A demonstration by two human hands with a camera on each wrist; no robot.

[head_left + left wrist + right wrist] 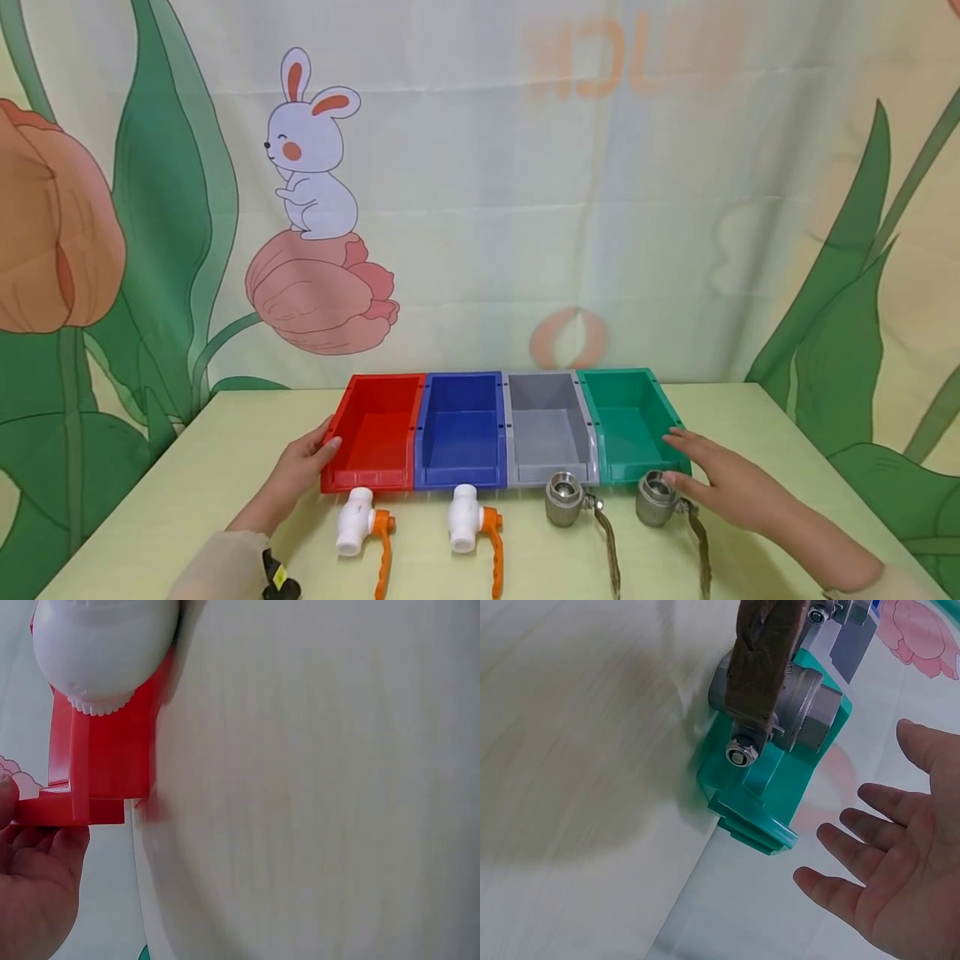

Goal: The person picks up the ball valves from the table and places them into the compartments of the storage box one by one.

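A red bin (378, 437), a blue bin (463, 442), a grey bin (550, 437) and a green bin (633, 437) stand side by side in a row. My left hand (296, 467) grips the red bin's left wall, thumb inside and fingers outside, as the left wrist view (41, 892) also shows. Beside the green bin's right wall, my right hand (731, 483) is spread with fingers apart; the right wrist view shows this hand (900, 855) holding nothing. Its thumb overlaps a metal ball valve (652, 504) in the head view.
Before the red and blue bins lie two white plastic ball valves (355, 527) with orange handles (384, 554). Another metal ball valve (564, 502) with a brown-wrapped lever (609, 550) sits before the grey bin. Behind the table (225, 467) hangs a printed curtain (465, 208).
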